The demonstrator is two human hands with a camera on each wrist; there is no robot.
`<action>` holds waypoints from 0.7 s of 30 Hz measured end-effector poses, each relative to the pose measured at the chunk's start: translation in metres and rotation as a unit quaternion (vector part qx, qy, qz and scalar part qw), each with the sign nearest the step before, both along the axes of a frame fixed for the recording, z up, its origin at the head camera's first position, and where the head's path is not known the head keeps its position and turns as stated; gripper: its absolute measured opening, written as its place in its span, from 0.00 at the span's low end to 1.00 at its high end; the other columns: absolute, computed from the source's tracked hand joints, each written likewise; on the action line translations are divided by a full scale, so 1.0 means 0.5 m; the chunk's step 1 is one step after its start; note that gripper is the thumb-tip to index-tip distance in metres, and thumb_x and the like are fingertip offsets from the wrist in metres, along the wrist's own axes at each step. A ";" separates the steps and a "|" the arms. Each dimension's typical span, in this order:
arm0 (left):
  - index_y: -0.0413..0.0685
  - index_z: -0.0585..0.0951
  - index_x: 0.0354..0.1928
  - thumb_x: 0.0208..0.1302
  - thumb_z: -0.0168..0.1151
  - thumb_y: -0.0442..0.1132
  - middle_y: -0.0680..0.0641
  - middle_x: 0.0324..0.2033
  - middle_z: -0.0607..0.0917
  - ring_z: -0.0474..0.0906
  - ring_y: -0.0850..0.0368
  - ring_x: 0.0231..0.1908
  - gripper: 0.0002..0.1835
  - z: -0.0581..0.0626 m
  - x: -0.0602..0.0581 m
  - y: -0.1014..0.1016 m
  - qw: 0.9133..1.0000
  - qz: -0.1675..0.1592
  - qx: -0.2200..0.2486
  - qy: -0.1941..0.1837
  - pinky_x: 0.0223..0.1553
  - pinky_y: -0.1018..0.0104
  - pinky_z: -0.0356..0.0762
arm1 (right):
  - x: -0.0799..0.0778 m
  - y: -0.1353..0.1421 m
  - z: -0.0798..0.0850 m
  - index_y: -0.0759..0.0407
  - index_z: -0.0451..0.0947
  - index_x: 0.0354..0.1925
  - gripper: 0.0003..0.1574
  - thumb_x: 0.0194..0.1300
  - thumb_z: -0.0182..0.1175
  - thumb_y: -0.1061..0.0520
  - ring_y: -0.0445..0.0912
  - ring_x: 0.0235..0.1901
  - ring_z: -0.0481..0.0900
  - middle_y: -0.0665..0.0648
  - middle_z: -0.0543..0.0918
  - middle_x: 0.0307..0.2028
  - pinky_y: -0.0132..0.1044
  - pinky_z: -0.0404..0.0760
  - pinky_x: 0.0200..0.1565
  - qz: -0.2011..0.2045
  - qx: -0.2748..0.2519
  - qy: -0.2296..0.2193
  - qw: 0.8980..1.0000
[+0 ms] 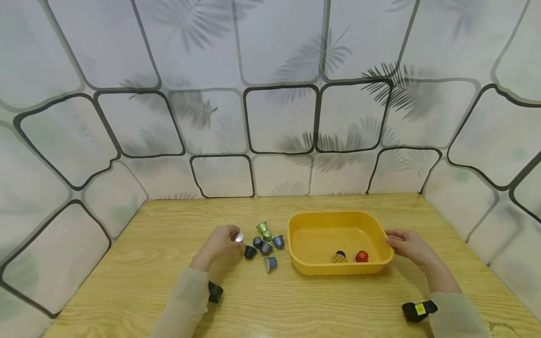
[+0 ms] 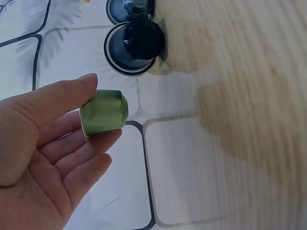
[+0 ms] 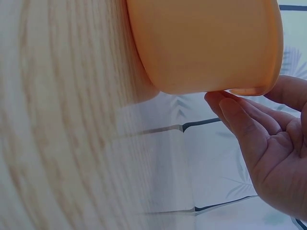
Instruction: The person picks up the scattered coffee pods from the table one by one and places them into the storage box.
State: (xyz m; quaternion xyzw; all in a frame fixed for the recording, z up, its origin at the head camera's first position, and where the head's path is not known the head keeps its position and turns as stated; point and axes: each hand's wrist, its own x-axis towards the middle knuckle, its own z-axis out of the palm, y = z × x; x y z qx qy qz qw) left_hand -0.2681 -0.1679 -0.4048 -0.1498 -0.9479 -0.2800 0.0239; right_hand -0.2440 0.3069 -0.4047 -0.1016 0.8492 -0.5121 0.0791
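My left hand (image 1: 220, 241) pinches a green coffee capsule (image 2: 103, 112) between thumb and fingers. Its silver lid faces up and right in the head view. Close to that hand on the table lies a loose group of capsules: a black capsule (image 1: 250, 252), a blue capsule (image 1: 278, 241), a blue one with a pale rim (image 1: 271, 264), dark grey ones and two light green capsules (image 1: 262, 227). At the right end of a yellow tray (image 1: 334, 269), my right hand (image 1: 412, 246) holds the rim, thumb below the lip. A red capsule (image 1: 361, 256) and a gold-lidded capsule (image 1: 339, 258) lie inside.
The wooden table (image 1: 270, 310) meets a patterned fabric backdrop (image 1: 279, 173) at the back and on both sides. Black camera straps sit on both wrists. The tray stands right of the capsule group.
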 end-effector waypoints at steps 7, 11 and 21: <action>0.34 0.77 0.43 0.47 0.68 0.34 0.44 0.34 0.80 0.75 0.51 0.37 0.19 0.006 0.000 0.002 1.000 0.001 0.003 -0.003 0.39 0.57 0.73 | -0.003 0.004 -0.003 0.85 0.54 0.56 0.31 0.66 0.47 0.59 0.42 0.43 0.75 0.78 0.65 0.52 0.39 0.76 0.43 -0.004 -0.005 -0.002 1.000; 0.35 0.78 0.42 0.47 0.68 0.34 0.46 0.32 0.79 0.74 0.53 0.35 0.18 0.009 0.001 0.006 1.000 -0.003 0.003 -0.004 0.38 0.58 0.73 | -0.002 0.003 -0.004 0.85 0.54 0.56 0.31 0.66 0.47 0.59 0.41 0.42 0.75 0.79 0.64 0.52 0.39 0.76 0.43 -0.003 -0.006 -0.002 1.000; 0.35 0.77 0.43 0.47 0.68 0.36 0.48 0.32 0.79 0.73 0.54 0.35 0.20 0.023 0.005 0.023 1.000 -0.013 0.006 0.007 0.38 0.58 0.73 | -0.002 0.002 -0.002 0.85 0.54 0.55 0.31 0.66 0.46 0.59 0.41 0.42 0.75 0.79 0.64 0.52 0.39 0.75 0.43 -0.006 -0.003 0.002 1.000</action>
